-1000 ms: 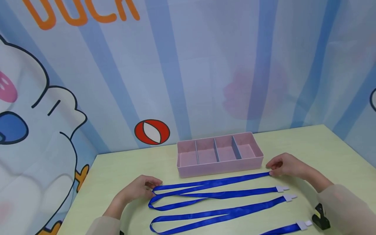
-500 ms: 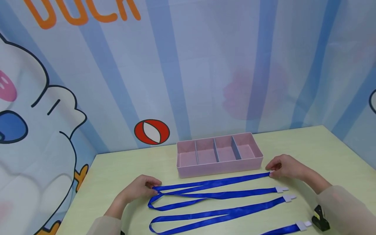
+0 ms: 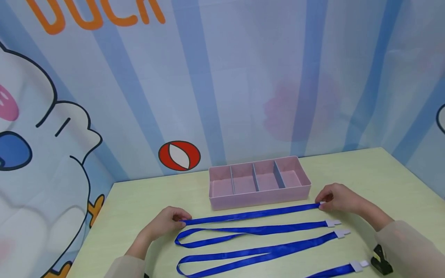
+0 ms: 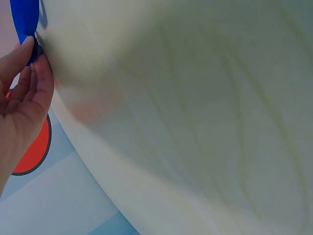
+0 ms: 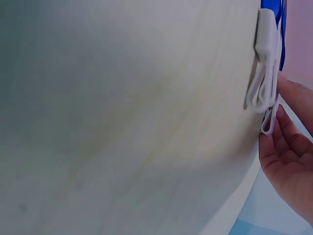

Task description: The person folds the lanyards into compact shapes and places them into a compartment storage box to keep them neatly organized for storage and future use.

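A blue lanyard (image 3: 250,214) is stretched between both hands, just in front of a pink box. My left hand (image 3: 164,224) pinches its looped end between thumb and fingers; the left wrist view shows the blue strap (image 4: 25,18) ending at the thumb tip. At the other end my right hand (image 3: 338,197) pinches the lanyard by its white clip, mostly hidden by the fingers. In the right wrist view a white plastic clip (image 5: 267,126) sits at the right fingertips, behind another lanyard's clip (image 5: 264,58). Nearer to me lie a second lanyard (image 3: 267,231) and a third (image 3: 285,250).
Behind the lanyards stands the pink box (image 3: 260,200), with dividers making several compartments. Part of another lanyard (image 3: 332,271) lies at the bottom edge. A black object (image 3: 381,262) is beside the right sleeve. A printed curtain (image 3: 243,77) closes off the table's back.
The left hand's lanyard went from an open loop, its strands spread apart, to a narrow straight band with the strands together. Both hands stay nearly in place.
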`<state>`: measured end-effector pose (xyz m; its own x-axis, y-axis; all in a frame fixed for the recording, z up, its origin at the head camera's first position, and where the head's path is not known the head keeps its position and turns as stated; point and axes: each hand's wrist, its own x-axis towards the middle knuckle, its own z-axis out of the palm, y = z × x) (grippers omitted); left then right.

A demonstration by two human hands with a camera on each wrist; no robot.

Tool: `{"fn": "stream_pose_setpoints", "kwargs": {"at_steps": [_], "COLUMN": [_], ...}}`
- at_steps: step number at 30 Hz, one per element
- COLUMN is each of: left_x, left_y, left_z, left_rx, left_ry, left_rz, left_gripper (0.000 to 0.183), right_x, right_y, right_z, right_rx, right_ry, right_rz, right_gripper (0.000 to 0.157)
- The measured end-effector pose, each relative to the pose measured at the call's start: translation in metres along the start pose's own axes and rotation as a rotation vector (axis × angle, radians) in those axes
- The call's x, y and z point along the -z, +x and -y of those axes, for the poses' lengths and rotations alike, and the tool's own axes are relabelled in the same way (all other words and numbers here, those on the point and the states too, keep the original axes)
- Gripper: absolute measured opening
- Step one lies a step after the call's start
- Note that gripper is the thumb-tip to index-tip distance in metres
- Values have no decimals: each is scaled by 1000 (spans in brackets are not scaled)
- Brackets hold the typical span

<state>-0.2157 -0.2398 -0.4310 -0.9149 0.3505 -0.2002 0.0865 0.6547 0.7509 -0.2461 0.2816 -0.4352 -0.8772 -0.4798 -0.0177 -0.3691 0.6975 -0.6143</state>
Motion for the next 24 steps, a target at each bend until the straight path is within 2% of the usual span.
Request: {"fn": "stream_pose_setpoints", "kwargs": {"at_steps": [7,9,12,18,24], "left_x": [0,0,-1,2,6], "left_y": [-2,-3,-3,-4,-4], "left_z": [-3,-3,-3,-1,3], "left_rx": [-15,-8,17,38,16], "left_ry": [9,25,41,6,-118], "left_rz": [3,-7,-24,-46,-26], "left_gripper": [18,15,11,9,16], "right_x": [1,1,0,2,8], "right_y": [-3,-4,-5,-7,-8], "right_z": [-1,-3,-5,-5,-9], "right_rx": [10,52,58,-33,-79], "right_ry": [23,40,60,82,186], "right_rz": [11,10,16,33,68], "right_gripper": [11,8,6,7,11]}}
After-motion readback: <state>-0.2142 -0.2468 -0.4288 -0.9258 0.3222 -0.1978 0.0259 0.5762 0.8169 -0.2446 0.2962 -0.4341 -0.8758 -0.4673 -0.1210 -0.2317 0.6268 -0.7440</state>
